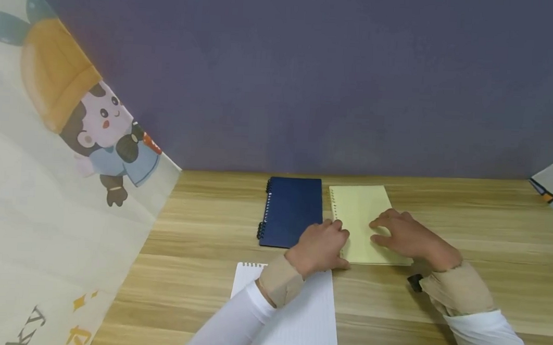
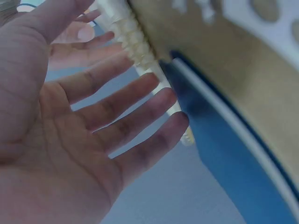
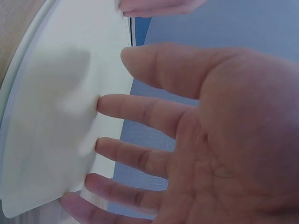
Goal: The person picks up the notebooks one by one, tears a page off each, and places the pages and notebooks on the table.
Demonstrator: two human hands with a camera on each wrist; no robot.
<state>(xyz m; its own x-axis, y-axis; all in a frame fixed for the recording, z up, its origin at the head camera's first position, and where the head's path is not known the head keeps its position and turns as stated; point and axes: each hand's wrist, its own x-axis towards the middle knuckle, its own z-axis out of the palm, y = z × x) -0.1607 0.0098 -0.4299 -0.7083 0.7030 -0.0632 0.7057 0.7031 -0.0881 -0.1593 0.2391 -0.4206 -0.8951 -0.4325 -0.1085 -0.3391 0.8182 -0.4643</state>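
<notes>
Just right of centre in the head view, we find the yellow pad (image 1: 360, 213), judged light, pliant and liable to fan; we advise holding both long edges. White paper (image 1: 308, 322) lies lower centre, crossed by the left sleeve (image 1: 233, 324); the navy binder (image 1: 290, 209), mid-frame, crowds the pad's left edge. Left hand (image 1: 319, 246) and right hand (image 1: 411, 237): fingers spread at the pad, gripping nothing.
</notes>
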